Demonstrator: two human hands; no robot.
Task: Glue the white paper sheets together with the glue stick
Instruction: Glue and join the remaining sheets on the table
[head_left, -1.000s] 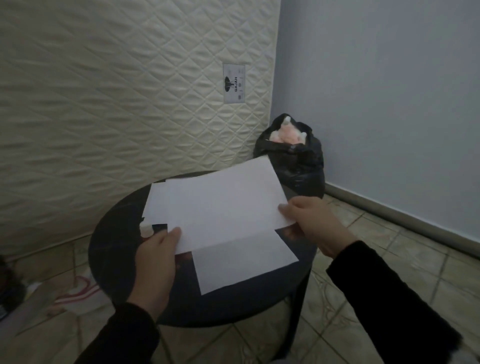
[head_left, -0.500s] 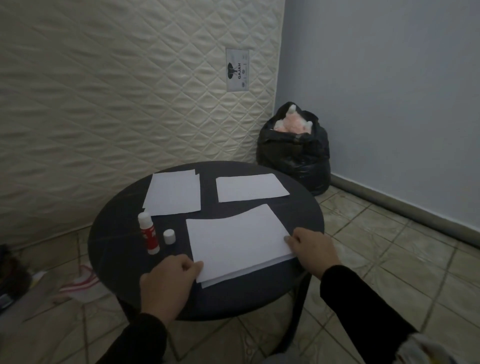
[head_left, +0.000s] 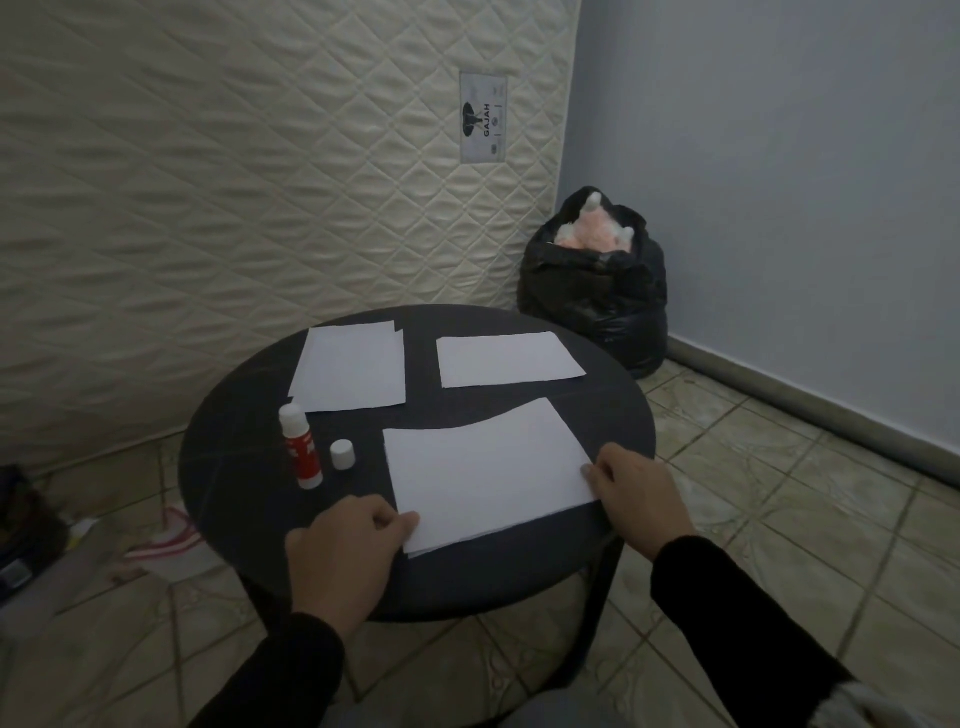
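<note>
1. Round dark worktop (head_left: 249, 499) standing on a tiled floor (head_left: 779, 493); a quilted mattress (head_left: 234, 182) leaning upright behind it.
2. Near stack (head_left: 483, 467) of white sheets lying on the front right of the worktop; a lower sheet's edge peeking out along the near side.
3. Left hand (head_left: 348, 551) resting at the stack's near left corner, fingers (head_left: 400, 519) curled, tips touching the paper edge. Cannot tell whether they are pinching it or just lying against it.
4. Right hand (head_left: 634, 499) sitting at the stack's right edge, fingers bent, tips touching the paper; pinch or press, cannot tell.
5. Glue stick (head_left: 301, 447) standing upright and uncapped, left of the stack, apart from both hands.
6. Its cap (head_left: 343, 454) sitting just beside it on the right, between stick and stack.
7. Far left sheets (head_left: 350, 374) lying flat at the back, a second edge showing at the top right corner.
8. Far right sheet (head_left: 506, 359) lying flat at the back, apart from the others.
9. Black bag (head_left: 597, 296) slumping in the corner by the blue wall (head_left: 779, 182), something pink and white showing at its mouth.
</note>
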